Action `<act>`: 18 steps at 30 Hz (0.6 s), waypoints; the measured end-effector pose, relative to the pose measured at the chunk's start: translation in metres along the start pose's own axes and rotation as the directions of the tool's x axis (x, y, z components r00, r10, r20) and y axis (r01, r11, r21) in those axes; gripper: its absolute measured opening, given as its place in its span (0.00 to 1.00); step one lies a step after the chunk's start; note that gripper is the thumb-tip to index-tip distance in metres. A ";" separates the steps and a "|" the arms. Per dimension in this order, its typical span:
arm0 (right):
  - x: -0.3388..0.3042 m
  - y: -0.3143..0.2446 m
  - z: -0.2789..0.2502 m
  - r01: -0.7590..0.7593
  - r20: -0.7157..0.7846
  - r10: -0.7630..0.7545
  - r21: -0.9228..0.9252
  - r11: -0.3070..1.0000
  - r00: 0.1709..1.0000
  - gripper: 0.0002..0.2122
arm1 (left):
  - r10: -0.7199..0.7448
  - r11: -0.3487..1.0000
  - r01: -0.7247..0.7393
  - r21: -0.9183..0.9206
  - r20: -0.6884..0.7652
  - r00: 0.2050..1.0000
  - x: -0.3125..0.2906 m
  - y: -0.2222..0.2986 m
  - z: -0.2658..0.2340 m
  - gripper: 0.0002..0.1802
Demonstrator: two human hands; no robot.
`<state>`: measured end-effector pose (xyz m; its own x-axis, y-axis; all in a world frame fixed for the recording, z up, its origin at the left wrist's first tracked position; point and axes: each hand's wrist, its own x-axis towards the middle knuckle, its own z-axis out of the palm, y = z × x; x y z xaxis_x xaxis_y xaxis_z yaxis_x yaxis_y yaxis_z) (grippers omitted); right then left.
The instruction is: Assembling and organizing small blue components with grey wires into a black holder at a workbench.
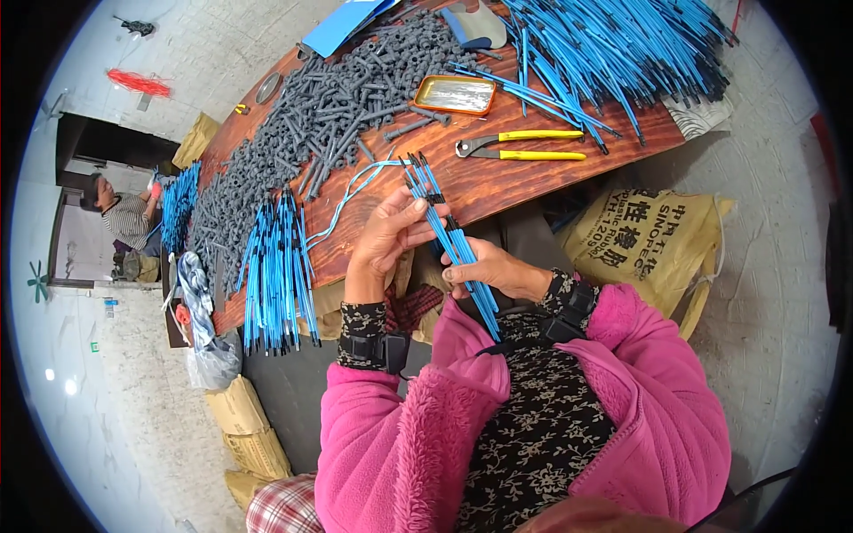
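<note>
A small bundle of thin blue rods with black tips (pixel 458 244) slants between my hands, over my lap at the table's front edge. My left hand (pixel 391 233) grips it near the upper end, thumb pressed on the rods below a black band. Lower down, my right hand (pixel 493 268) wraps its fingers round the same bundle. Next to my left hand, a light blue cord (pixel 355 188) trails across the tabletop. Yellow-handled end-cutting pliers (pixel 524 147) lie on the table beyond my hands.
Grey plastic bolt-like parts (pixel 329 111) are heaped on the wooden table (pixel 484 185). Blue rods form a large pile (pixel 622 53) at the far right and a smaller one (pixel 275 275) at left. A tray of metal pins (pixel 455 94) sits between. Another person (pixel 124 218) works far left; a sack (pixel 644 253) stands right.
</note>
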<state>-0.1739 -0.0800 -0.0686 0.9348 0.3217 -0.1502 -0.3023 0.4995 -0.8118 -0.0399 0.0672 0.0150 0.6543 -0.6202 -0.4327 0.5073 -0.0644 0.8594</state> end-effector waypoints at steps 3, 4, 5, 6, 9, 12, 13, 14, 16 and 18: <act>0.001 0.004 0.000 -0.011 0.093 0.002 0.096 0.995 0.996 0.21 | -0.002 0.999 0.003 -0.043 0.039 0.999 -0.004 -0.007 -0.011 0.17; 0.001 0.005 -0.002 -0.018 0.093 0.009 0.101 0.995 0.996 0.21 | -0.008 0.999 0.009 -0.047 0.035 0.999 -0.002 -0.008 -0.015 0.17; 0.003 0.005 -0.004 -0.043 0.057 0.036 0.132 0.990 0.998 0.20 | -0.004 1.000 0.004 0.015 0.021 1.000 0.002 -0.007 -0.019 0.17; 0.005 0.000 -0.006 -0.067 0.021 0.064 0.161 0.985 0.998 0.20 | 0.000 0.997 -0.001 0.075 0.009 1.000 0.008 -0.005 -0.020 0.17; 0.005 0.001 -0.007 -0.080 -0.029 0.086 0.167 0.983 0.996 0.20 | 0.002 0.992 0.001 0.124 -0.023 1.000 0.012 -0.009 -0.018 0.16; 0.005 0.003 -0.007 -0.036 -0.056 0.043 0.113 0.993 0.997 0.21 | 0.010 0.993 -0.003 0.121 -0.054 0.998 0.013 -0.008 -0.010 0.15; 0.004 0.002 -0.007 -0.023 -0.039 0.027 0.099 0.995 0.999 0.21 | 0.014 0.997 -0.010 0.070 -0.056 0.998 0.012 -0.008 -0.006 0.14; 0.003 0.002 -0.007 -0.009 -0.021 0.011 0.086 0.996 1.000 0.21 | 0.019 1.000 -0.018 0.020 -0.058 0.998 0.010 -0.008 -0.003 0.14; 0.002 0.000 -0.007 0.006 -0.004 -0.006 0.073 0.997 1.000 0.21 | 0.024 0.999 -0.026 -0.031 -0.060 0.998 0.008 -0.007 -0.001 0.13; 0.001 -0.003 -0.006 -0.003 0.027 0.001 0.048 0.999 1.000 0.22 | 0.029 0.997 -0.033 -0.075 -0.045 0.999 0.006 -0.006 -0.001 0.14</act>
<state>-0.1708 -0.0864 -0.0699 0.9290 0.3443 -0.1357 -0.3134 0.5371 -0.7832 -0.0381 0.0645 0.0070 0.6935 -0.5860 -0.4190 0.5260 0.0145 0.8504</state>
